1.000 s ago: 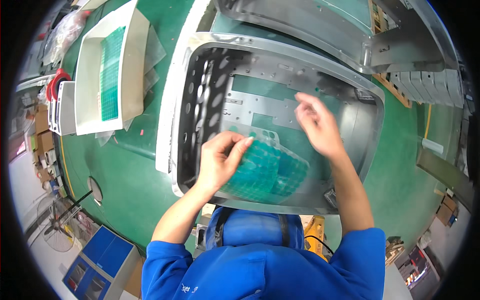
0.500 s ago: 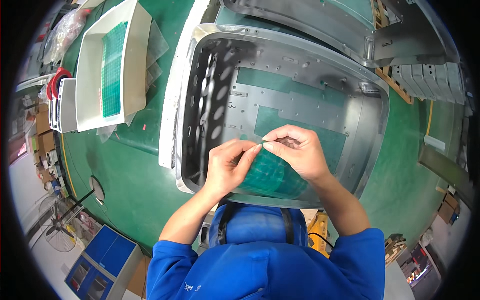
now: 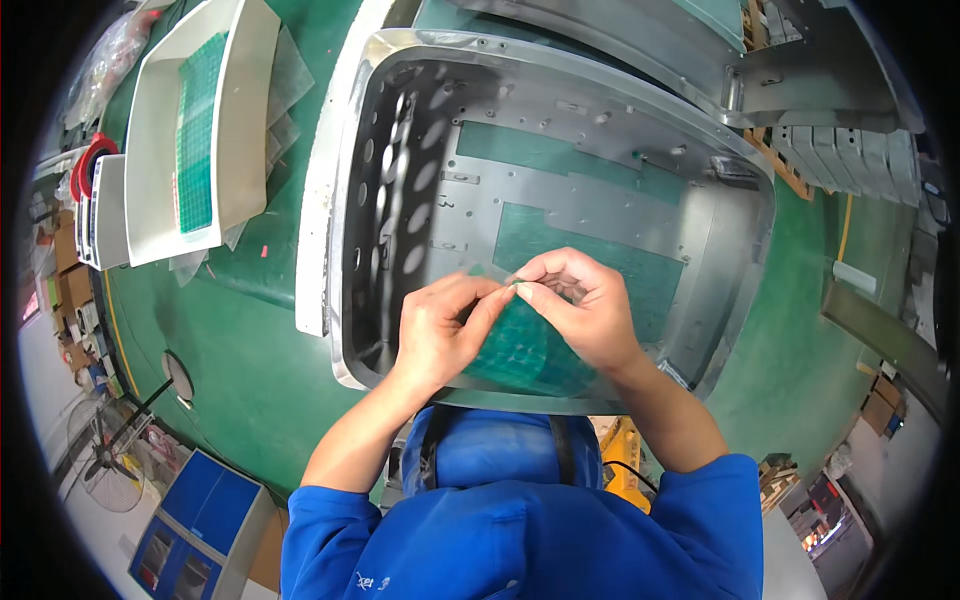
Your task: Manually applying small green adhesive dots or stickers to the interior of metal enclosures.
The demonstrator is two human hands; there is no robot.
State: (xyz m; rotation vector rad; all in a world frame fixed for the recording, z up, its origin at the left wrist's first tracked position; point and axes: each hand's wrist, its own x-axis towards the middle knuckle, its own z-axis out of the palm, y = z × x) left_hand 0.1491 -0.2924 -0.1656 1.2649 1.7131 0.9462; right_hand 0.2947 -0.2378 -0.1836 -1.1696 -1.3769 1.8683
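Note:
My left hand [image 3: 440,328] and my right hand [image 3: 583,312] meet fingertip to fingertip over the near side of a grey metal tray-like housing [image 3: 352,200]. Thumb and forefinger are closed in a pinch on each hand. Between them they grip the upper edge of a see-through green sheet [image 3: 530,352], patterned with rows of small round shapes, which hangs below my fingers. A small green bit shows at the pinch; whether it is part of the sheet or a loose piece I cannot make out. The housing's floor has cut-out openings, studs and small brackets, and round holes line its left wall.
A white bin [image 3: 245,130] with a green gridded sheet [image 3: 203,135] in it stands at the far left, clear plastic sheets beside it. More metal housings [image 3: 830,100] lie at the far right. A fan [image 3: 105,455] and a blue cabinet [image 3: 215,500] stand at the near left.
The view has shifted a little, so the housing and bin sit slightly further left and up. My two hands stay pinched together at the green sheet's edge, fingertips slightly closer.

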